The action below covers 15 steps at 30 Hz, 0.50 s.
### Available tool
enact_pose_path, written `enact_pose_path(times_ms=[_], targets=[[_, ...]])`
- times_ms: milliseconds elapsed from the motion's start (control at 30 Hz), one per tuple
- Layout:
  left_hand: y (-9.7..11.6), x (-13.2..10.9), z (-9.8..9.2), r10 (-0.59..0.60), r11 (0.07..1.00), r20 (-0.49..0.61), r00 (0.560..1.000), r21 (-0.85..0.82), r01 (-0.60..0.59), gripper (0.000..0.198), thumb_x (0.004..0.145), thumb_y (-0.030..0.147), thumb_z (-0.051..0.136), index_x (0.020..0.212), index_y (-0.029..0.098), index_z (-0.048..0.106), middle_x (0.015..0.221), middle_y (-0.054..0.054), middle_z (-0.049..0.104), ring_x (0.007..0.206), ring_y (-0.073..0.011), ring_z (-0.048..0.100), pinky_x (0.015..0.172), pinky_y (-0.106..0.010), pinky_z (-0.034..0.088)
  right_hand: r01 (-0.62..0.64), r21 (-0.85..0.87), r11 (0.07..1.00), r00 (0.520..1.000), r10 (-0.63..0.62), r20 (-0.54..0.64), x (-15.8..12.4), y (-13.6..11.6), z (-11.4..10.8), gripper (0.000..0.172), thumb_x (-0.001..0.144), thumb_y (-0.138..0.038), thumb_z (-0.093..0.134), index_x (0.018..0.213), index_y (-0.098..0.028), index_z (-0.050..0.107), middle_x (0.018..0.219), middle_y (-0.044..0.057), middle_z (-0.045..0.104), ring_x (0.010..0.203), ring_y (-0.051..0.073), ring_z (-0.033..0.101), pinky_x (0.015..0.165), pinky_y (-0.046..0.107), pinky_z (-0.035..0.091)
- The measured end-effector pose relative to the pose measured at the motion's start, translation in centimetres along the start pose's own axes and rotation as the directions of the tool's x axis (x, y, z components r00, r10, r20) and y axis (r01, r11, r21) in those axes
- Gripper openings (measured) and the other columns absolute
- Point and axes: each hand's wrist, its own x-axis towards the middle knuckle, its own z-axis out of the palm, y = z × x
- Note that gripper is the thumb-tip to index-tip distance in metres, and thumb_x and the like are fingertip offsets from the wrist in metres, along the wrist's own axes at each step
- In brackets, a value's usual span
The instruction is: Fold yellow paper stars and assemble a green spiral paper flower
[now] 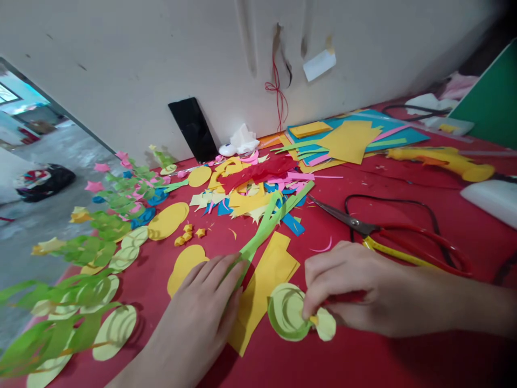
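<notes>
My left hand (212,302) lies over the lower ends of long green paper strips (266,218), its fingers closed around them. Beside it are yellow paper rectangles (266,285) and rounded yellow paper pieces (188,264). My right hand (351,291) pinches a small paper craft piece (288,312) low over the red table. This piece has pale yellow rounds, a green curled band and a small pale yellow end. Just above the right hand lie scissors (357,226) with red and yellow handles, blades pointing left.
Finished-looking green paper spirals with stars (97,253) line the left edge. A scrap pile (254,186) sits mid-table, with small yellow stars (188,234) nearby. A black phone (194,129) leans on the wall. A yellow glue gun (440,160) and coloured sheets (351,140) lie at back right.
</notes>
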Motion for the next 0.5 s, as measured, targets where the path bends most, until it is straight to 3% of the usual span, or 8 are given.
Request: enact_pose_path(times_ms=[333,500], targets=[[-0.09,-0.03,-0.05,0.003,0.999,-0.015,1.000,0.040,-0.002,0.028,0.083,0.029,0.044,0.109,0.022,0.053,0.079,-0.002,0.057,0.075,-0.0170,0.053,0.075,-0.034,0.043,0.007,0.008,1.000,1.000,-0.007,0.010,-0.06,0.08,-0.01,0.019,0.079,-0.009,0.047,0.084,-0.014,0.064,0.073,0.002,0.060,0.070,0.005,0.054,0.064,0.013,0.041],[0.06,0.00,0.25,-0.015,0.997,-0.095,0.995,0.069,0.021,0.033,0.082,0.027,0.044,0.115,0.022,0.050,0.096,-0.006,0.056,0.088,-0.0203,0.052,0.078,-0.036,0.043,0.002,0.003,1.000,1.000,-0.002,0.005,-0.04,0.03,0.02,0.019,0.079,-0.009,0.047,0.084,-0.014,0.065,0.073,0.002,0.060,0.070,0.006,0.054,0.064,0.013,0.041]])
